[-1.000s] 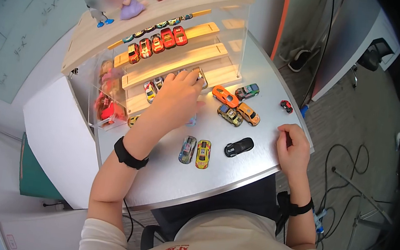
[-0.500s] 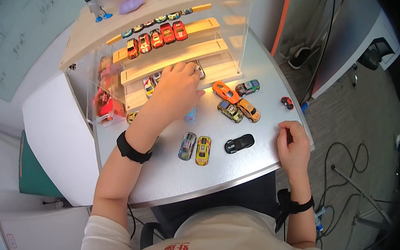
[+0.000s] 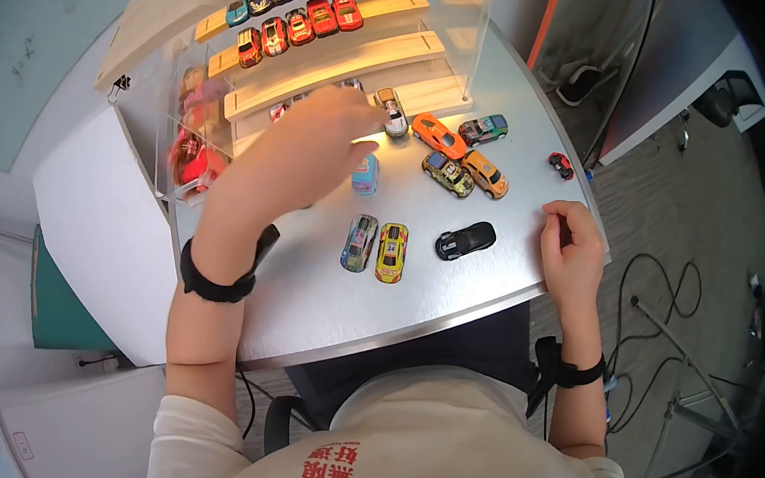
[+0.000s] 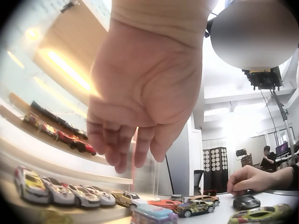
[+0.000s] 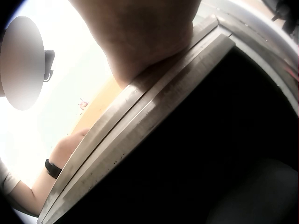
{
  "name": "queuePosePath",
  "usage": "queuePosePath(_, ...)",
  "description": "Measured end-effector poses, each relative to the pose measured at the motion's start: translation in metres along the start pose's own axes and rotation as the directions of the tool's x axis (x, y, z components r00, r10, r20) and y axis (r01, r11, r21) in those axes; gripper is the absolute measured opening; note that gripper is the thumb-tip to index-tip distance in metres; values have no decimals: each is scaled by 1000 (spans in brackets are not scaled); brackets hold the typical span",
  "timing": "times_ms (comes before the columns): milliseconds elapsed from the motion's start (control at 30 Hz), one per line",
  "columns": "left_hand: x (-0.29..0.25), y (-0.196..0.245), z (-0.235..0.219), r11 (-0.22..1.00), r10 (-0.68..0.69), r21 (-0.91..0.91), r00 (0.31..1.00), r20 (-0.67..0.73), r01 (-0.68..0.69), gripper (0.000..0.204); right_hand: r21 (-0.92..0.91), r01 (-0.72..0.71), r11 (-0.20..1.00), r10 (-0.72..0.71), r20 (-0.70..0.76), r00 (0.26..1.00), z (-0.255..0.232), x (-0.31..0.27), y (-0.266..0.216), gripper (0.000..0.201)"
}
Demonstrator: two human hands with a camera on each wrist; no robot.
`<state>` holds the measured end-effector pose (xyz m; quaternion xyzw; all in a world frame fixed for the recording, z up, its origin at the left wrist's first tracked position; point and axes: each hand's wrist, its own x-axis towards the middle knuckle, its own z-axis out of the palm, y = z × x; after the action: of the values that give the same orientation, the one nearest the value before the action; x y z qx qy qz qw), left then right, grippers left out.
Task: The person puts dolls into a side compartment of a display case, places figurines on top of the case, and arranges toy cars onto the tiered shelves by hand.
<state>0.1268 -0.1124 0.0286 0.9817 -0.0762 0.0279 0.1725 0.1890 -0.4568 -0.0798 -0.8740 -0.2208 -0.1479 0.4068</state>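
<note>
My left hand (image 3: 318, 140) hovers palm down in front of the lowest tier of the display case, its fingers hanging loosely with nothing between them. Beneath it in the left wrist view stands a row of white toy cars (image 4: 60, 192), partly hidden by the hand in the head view. A tan and white toy car (image 3: 390, 112) is at the right end of that row, just beyond my fingers. A blue toy vehicle (image 3: 365, 175) sits on the table beside my left thumb. Loosely curled, my right hand (image 3: 575, 256) rests at the table's right front edge.
Red toy cars (image 3: 322, 17) line an upper tier. An orange car (image 3: 438, 136) is clustered with several others right of the case. A black car (image 3: 466, 241), a yellow car (image 3: 391, 253) and a grey car (image 3: 359, 243) lie nearer; a small red vehicle (image 3: 561, 165) is far right.
The left hand has lifted off the lowest row and drawn back, uncovering the tan and white car. The head view has tilted, shifting the scene upward. The right hand stays at the table edge.
</note>
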Motion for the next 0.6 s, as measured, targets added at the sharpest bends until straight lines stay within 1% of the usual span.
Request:
queuePosePath(67,0,3,14,991,131,-35,991,-19,-132,27,0,4,1000,-4,-1,1000,-1,0,0,9)
queuePosePath(100,2,4,18,990,133,-35,991,-21,-134,27,-9,-1,1000,1,3,1000,-1,0,-1,9)
queuePosePath(167,9,6,22,995,95,31,993,63,-97,25,-19,-6,1000,6,-1,1000,-2,1,0,9)
queuePosePath(200,11,7,25,994,101,33,993,62,-103,25,-16,1,1000,-1,-4,1000,-1,1,0,9)
queuePosePath(267,13,6,31,993,69,92,997,36,-72,29,-12,7,1000,-7,-9,1000,-1,1,1,9)
queuePosePath(500,17,-3,40,980,113,169,993,-41,-105,40,-18,6,1000,-7,-6,1000,-1,2,-1,10)
queuePosePath(567,18,-5,41,965,40,260,998,-46,-27,46,-25,18,1000,-19,-10,1000,-1,1,-1,10)
queuePosePath(600,19,-8,45,965,41,260,998,-45,-28,46,-24,13,1000,-13,-6,1000,-1,1,-1,10)
